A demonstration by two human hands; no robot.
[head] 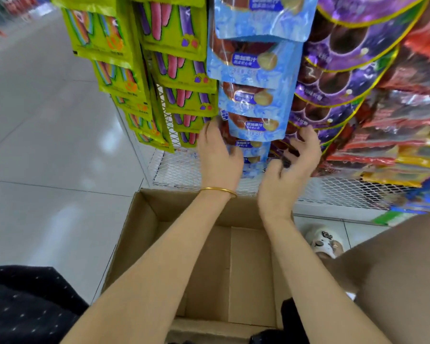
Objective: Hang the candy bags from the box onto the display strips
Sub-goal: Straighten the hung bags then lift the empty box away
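Both hands reach up: left hand point(217, 155) holds a blue candy bag point(252, 147), right hand point(289, 167) is loose (box point(144, 219) below).

Blue candy bags point(255, 103) hang overlapped in a vertical column; the lowest bags sit between the fingers of both hands. Cardboard box point(144, 219) stands open below the fingers, its bare bottom showing.

open cardboard box point(144, 234) on grey tiled floor point(47, 157)
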